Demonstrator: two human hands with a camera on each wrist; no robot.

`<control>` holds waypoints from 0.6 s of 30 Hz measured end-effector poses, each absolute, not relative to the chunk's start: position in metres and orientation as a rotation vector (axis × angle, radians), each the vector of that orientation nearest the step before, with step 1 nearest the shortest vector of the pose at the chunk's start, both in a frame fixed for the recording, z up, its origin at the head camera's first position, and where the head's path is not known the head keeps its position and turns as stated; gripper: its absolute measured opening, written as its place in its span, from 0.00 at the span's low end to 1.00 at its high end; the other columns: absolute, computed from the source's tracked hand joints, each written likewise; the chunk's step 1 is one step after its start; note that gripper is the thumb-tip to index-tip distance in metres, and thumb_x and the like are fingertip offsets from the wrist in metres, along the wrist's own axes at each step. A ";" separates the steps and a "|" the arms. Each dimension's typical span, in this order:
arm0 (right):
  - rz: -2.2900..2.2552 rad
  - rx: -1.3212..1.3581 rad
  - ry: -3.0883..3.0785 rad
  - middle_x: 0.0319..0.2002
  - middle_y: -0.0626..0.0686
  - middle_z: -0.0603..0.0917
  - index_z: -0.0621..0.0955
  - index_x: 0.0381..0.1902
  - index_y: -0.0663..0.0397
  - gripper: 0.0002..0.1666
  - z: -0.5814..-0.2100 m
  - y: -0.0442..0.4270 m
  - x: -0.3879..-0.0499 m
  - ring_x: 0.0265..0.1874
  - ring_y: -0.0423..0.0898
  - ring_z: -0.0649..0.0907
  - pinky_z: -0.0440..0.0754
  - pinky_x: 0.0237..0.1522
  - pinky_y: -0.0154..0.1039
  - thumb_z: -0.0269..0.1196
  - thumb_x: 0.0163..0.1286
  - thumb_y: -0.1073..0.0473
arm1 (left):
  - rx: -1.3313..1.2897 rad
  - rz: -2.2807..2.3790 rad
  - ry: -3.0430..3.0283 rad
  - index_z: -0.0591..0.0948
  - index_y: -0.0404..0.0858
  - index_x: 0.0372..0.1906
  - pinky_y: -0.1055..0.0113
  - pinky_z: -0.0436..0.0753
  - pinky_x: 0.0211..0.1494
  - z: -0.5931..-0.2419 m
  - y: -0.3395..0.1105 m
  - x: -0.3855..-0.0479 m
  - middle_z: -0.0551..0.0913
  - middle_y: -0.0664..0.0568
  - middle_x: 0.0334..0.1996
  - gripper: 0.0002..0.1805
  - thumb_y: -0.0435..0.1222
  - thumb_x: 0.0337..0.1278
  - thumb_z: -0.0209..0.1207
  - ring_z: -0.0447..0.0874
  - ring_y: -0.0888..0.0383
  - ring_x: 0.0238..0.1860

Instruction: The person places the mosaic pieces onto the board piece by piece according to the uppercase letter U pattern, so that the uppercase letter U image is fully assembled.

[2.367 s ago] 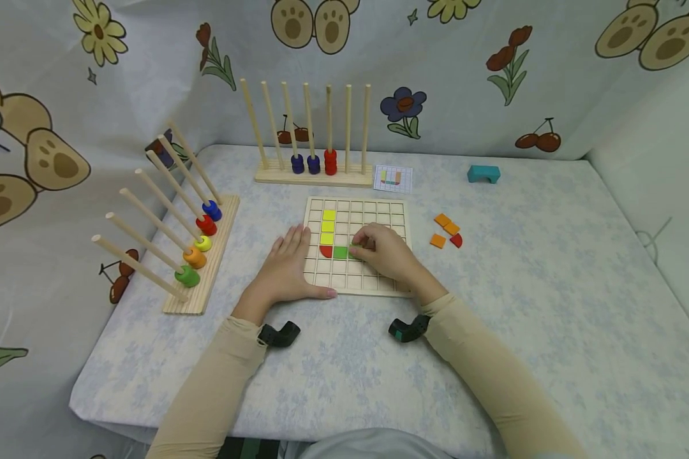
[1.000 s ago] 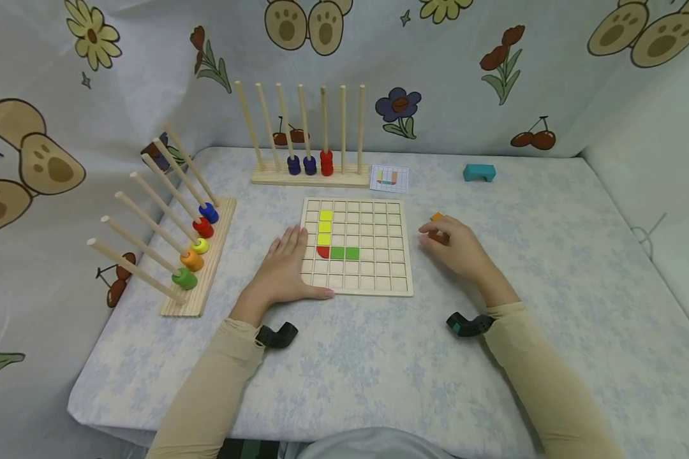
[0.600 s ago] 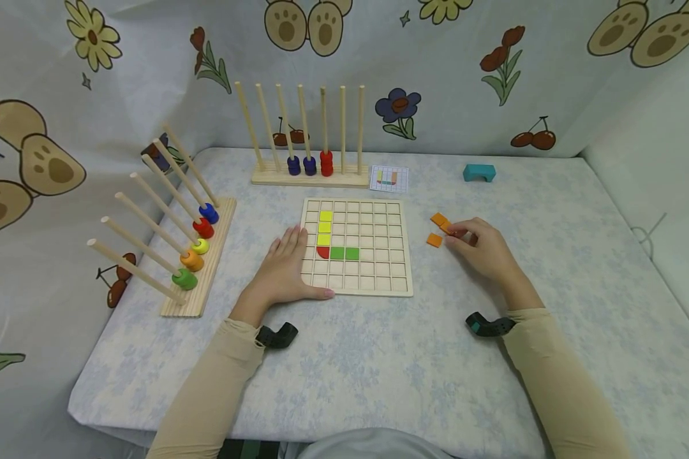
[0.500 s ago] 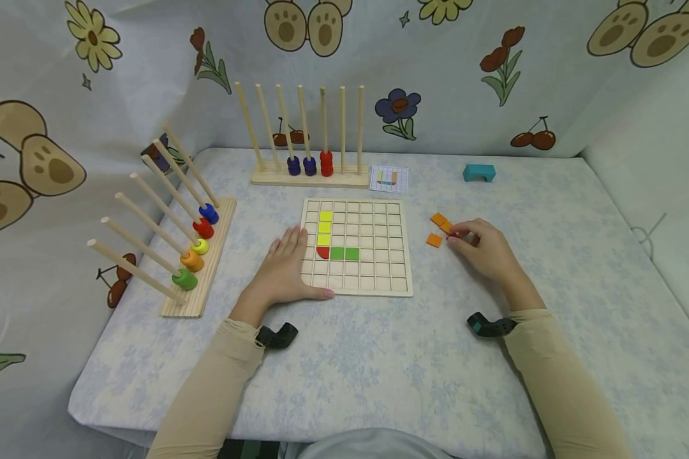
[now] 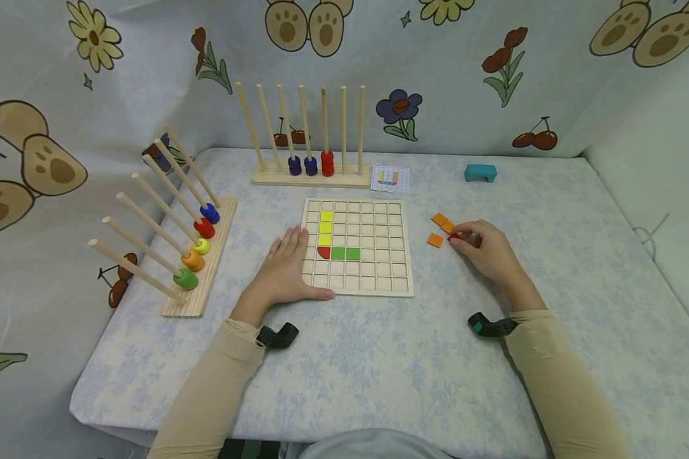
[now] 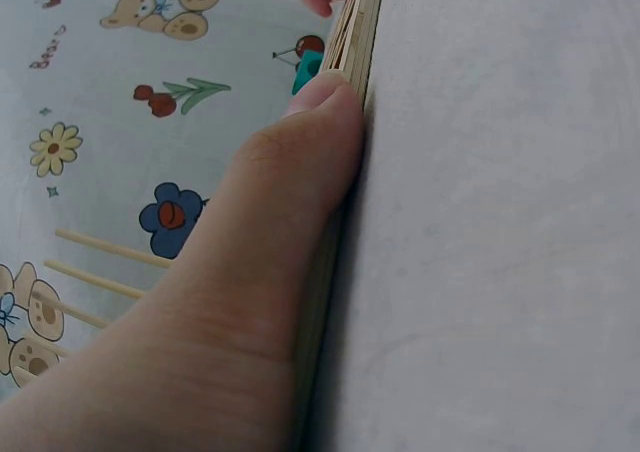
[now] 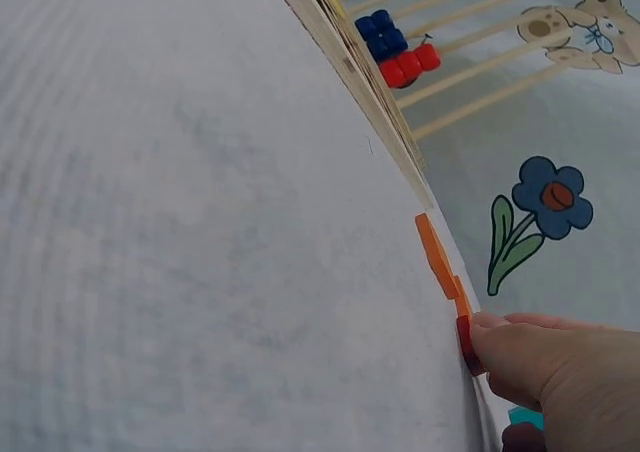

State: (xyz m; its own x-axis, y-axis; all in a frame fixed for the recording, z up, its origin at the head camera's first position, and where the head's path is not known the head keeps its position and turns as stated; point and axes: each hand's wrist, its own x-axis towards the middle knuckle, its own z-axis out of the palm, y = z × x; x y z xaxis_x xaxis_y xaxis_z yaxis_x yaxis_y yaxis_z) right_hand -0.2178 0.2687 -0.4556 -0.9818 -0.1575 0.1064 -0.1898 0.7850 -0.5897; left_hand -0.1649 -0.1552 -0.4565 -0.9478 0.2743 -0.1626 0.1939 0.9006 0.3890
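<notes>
My left hand [image 5: 282,274] lies with fingers straight along the left side of the wooden grid board [image 5: 373,281], its thumb against the front edge. On the board stand a column of yellow tiles [image 5: 325,227], a red quarter-round tile [image 5: 324,252] below it and two green tiles [image 5: 345,254] to its right. Right of the board, my right hand [image 5: 487,250] pinches another red quarter-round tile [image 7: 467,346] between thumb and fingertips, low at the tabletop. Beside those fingertips lie orange square tiles [image 5: 435,240]; two touch each other and one is apart.
A pattern card [image 5: 390,180] lies behind the board. One peg rack [image 5: 312,178] with blue and red beads stands at the back, another [image 5: 203,287] with coloured beads at the left. A teal block [image 5: 480,172] sits at the back right.
My right hand has left the second green tile on the board, moved right to the loose tiles and taken hold of the red quarter-round. My left hand has stayed in place.
</notes>
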 end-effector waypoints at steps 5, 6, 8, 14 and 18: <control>0.983 0.286 -2.903 0.43 0.53 0.82 0.83 0.55 0.52 0.18 -0.458 0.269 -0.217 0.35 0.47 0.73 0.69 0.34 0.36 0.64 0.71 0.53 | 0.360 0.544 2.839 0.34 0.39 0.80 0.49 0.36 0.82 -0.455 -0.155 -0.164 0.31 0.46 0.81 0.84 0.84 0.23 0.56 0.26 0.51 0.81; 0.984 0.283 -2.903 0.43 0.53 0.81 0.83 0.55 0.52 0.18 -0.459 0.269 -0.217 0.35 0.47 0.73 0.69 0.34 0.35 0.64 0.71 0.53 | 0.360 0.542 2.837 0.34 0.39 0.80 0.49 0.36 0.82 -0.455 -0.155 -0.164 0.31 0.46 0.81 0.83 0.84 0.23 0.56 0.26 0.50 0.81; 0.991 0.276 -2.902 0.44 0.53 0.81 0.82 0.55 0.53 0.18 -0.460 0.269 -0.216 0.35 0.47 0.74 0.70 0.35 0.34 0.64 0.71 0.53 | 0.359 0.534 2.833 0.34 0.39 0.80 0.50 0.36 0.82 -0.454 -0.155 -0.164 0.31 0.46 0.81 0.83 0.84 0.23 0.57 0.26 0.51 0.81; 1.009 0.257 -2.898 0.45 0.53 0.81 0.83 0.55 0.53 0.18 -0.463 0.270 -0.216 0.37 0.46 0.75 0.71 0.36 0.33 0.63 0.71 0.51 | 0.358 0.529 2.831 0.34 0.39 0.80 0.50 0.35 0.82 -0.453 -0.154 -0.164 0.30 0.46 0.81 0.84 0.84 0.23 0.57 0.26 0.51 0.81; 1.013 0.250 -2.888 0.45 0.53 0.81 0.84 0.53 0.52 0.18 -0.465 0.271 -0.217 0.36 0.46 0.74 0.70 0.36 0.34 0.62 0.73 0.48 | 0.358 0.522 2.832 0.34 0.39 0.80 0.50 0.35 0.82 -0.454 -0.155 -0.165 0.30 0.47 0.81 0.84 0.84 0.23 0.56 0.25 0.51 0.81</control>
